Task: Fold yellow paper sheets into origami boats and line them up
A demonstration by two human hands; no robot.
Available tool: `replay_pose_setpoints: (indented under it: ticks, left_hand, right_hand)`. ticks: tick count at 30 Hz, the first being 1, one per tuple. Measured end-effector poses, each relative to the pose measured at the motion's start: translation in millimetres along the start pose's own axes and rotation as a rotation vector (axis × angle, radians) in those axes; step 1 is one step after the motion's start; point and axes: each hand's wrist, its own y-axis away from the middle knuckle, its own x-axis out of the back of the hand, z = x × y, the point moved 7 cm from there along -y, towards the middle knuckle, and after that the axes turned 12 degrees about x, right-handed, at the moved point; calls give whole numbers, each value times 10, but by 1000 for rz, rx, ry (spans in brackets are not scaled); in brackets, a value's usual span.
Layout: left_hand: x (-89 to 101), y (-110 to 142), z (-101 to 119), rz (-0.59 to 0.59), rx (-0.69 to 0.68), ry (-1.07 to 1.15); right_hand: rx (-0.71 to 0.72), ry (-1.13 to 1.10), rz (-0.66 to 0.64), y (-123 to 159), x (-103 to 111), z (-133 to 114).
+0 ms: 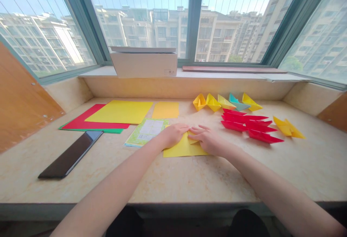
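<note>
left hand [172,136] flat and palm down, fingers together, open, pressing on a yellow paper sheet [182,148] without gripping it. right hand [208,140] also palm down and open, fingers slightly spread, fingertips [195,130] on a small folded flap [193,138] of the same sheet, no pinch visible. sheet flat on a pale stone-look counter [189,181], between both hands, just right of a printed leaflet [145,132]. beyond it, a row of yellow folded paper boats [200,102] and a cluster of red paper boats [245,125]. further left, a red paper sheet [78,121] under a larger yellow sheet [119,111]. best handling, by the look of it: edges lined up first, even pressure from both hands, fingertips run firmly along the fold, sheet pinned against sliding.
</note>
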Motion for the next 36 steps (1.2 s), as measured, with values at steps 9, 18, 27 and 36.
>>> replay_pose_setpoints:
  ticks: [9,18,27,36]
  left_hand:
    - [6,58,9,-51,67,-30]
    - [-4,79,49,-49,35,-105]
    - [8,72,82,-17,-12,-93]
    - [66,96,126,3,-43,-43]
  right_hand:
    - [18,-72,-90,47,65,-175]
    - [-315,-546,468,167,382,148]
    - [-521,-1209,1015,-152,468,417]
    - [-602,-1257,971,-213,71,581]
